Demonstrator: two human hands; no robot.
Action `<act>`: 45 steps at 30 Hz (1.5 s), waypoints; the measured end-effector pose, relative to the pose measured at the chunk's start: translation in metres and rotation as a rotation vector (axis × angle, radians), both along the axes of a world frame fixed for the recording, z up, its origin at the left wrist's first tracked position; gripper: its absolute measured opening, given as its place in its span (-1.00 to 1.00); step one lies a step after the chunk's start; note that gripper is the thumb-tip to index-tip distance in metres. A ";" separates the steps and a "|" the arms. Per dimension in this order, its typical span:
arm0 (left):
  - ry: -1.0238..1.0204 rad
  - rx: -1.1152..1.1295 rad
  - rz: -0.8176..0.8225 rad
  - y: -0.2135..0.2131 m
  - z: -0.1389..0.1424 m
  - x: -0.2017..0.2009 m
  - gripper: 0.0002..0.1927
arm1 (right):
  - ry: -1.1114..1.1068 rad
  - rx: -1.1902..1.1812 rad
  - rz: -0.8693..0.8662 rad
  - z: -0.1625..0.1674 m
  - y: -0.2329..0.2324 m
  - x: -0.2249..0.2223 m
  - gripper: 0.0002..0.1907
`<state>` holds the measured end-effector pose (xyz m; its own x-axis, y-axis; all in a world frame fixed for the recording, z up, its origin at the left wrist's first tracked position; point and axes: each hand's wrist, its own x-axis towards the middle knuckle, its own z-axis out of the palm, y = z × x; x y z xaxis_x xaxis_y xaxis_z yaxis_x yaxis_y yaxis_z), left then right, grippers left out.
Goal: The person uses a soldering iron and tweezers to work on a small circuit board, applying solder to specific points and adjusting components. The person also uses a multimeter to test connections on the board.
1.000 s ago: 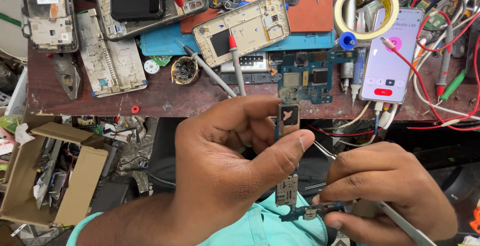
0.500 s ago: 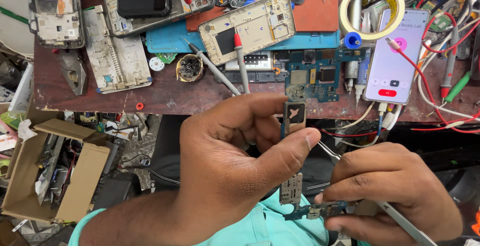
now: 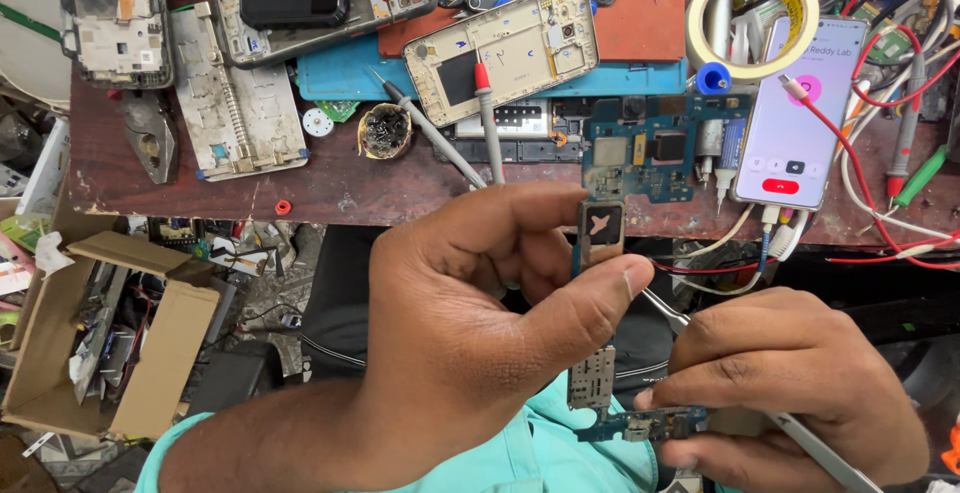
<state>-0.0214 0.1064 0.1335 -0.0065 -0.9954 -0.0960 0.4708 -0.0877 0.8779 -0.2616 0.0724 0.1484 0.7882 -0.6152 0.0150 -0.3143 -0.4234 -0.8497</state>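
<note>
Pinching circuit board [image 3: 598,283], left hand [image 3: 470,343]

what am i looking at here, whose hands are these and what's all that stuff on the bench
This is one picture from a camera worn on a person's head, looking down at their own bare hands. The left hand pinches a long narrow circuit board between thumb and fingers. The right hand grips a slim metal tool at the board's lower end. On the worn workbench lie opened phone frames, a lit phone on a cable, a roll of tape, probes and wires.
</note>
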 end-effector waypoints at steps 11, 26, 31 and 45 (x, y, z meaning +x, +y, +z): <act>-0.023 -0.005 -0.014 0.001 0.002 0.002 -0.68 | -0.017 0.001 0.012 0.001 -0.002 0.002 -0.72; -0.445 -0.212 -0.043 -0.013 0.032 0.045 -0.68 | 0.004 -0.065 -0.078 0.000 -0.012 -0.027 -0.67; -1.022 -0.401 0.016 -0.021 0.039 0.063 -0.73 | -0.169 0.156 -0.568 -0.013 -0.027 -0.007 -0.69; -0.886 -0.028 -0.392 -0.051 -0.021 0.005 -0.59 | 0.447 -0.759 -0.741 -0.052 -0.211 0.050 -0.53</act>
